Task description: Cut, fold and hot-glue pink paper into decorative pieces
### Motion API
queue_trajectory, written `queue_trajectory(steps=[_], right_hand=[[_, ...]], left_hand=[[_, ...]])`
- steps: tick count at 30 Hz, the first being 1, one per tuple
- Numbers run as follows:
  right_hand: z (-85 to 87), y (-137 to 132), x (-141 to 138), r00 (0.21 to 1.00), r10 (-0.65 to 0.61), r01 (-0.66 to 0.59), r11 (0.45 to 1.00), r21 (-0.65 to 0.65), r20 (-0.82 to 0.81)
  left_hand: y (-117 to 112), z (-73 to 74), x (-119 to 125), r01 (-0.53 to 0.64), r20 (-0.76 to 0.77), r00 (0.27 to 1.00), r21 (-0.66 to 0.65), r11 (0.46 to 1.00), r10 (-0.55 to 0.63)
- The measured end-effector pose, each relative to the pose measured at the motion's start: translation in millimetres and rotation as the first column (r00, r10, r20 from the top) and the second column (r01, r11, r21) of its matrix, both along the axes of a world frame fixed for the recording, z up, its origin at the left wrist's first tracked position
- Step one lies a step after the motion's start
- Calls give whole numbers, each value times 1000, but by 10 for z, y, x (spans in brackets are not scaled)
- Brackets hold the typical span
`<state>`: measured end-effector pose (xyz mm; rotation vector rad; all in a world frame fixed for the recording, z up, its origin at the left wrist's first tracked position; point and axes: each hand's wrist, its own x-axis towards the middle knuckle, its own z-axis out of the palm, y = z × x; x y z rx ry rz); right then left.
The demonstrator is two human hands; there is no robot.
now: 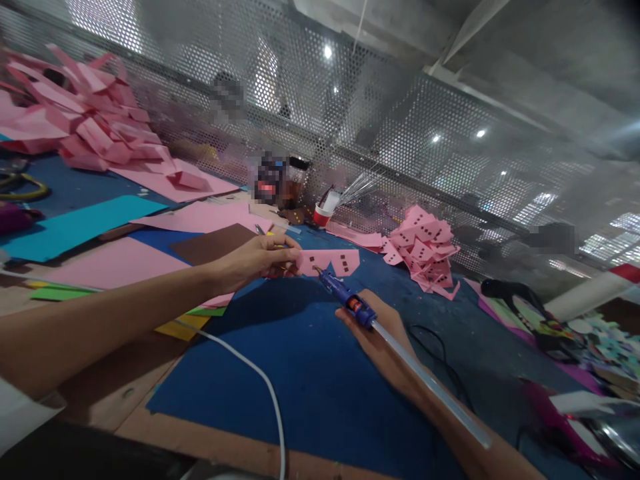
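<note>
1. Here's the pink paper strip (351, 262), notched along its lower edge, up above the blue sheet (250, 380), and the left hand (277, 257) has it: fingers closed, pinching the left end. Something slim and pointed seems tucked in that hand too; can't make out what.
2. In from the right comes the blue hot-glue gun (345, 293), the right hand (383, 327) wrapped around it, fingers curled shut on the body. A long glue stick (430, 380) trails out behind. The nozzle is right at the strip's left half; contact is too fine to call.
3. Progress check! Three dark squares sit on the strip's right half. On its left half at least one shows, with the nozzle crowding the rest, so that side may be unfinished.
4. Right of the strip and beyond it: a pile of dotted pink pieces (423, 240), apparently a good batch done.
5. Far left of the strip, a big heap of folded pink paper (100, 127), no squares visible from here; plenty, I'd judge, remains.
6. Just beyond the strip, a red-and-white cup (323, 213) stands on the tabletop.
</note>
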<state>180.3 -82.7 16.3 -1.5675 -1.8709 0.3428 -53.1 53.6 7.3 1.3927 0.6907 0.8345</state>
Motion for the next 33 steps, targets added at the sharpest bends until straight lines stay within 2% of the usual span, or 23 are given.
queue_trajectory(steps=[15, 27, 33], right_hand=[[-122, 92, 82, 991, -27, 17, 997, 80, 130], [-88, 80, 67, 984, 1, -16, 996, 82, 177], [-91, 87, 66, 985, -21, 8, 997, 77, 170]], left_hand=[[-4, -2, -6, 42, -42, 998, 52, 998, -40], [7, -24, -16, 54, -8, 999, 57, 997, -54], [4, -13, -5, 56, -5, 998, 34, 998, -55]])
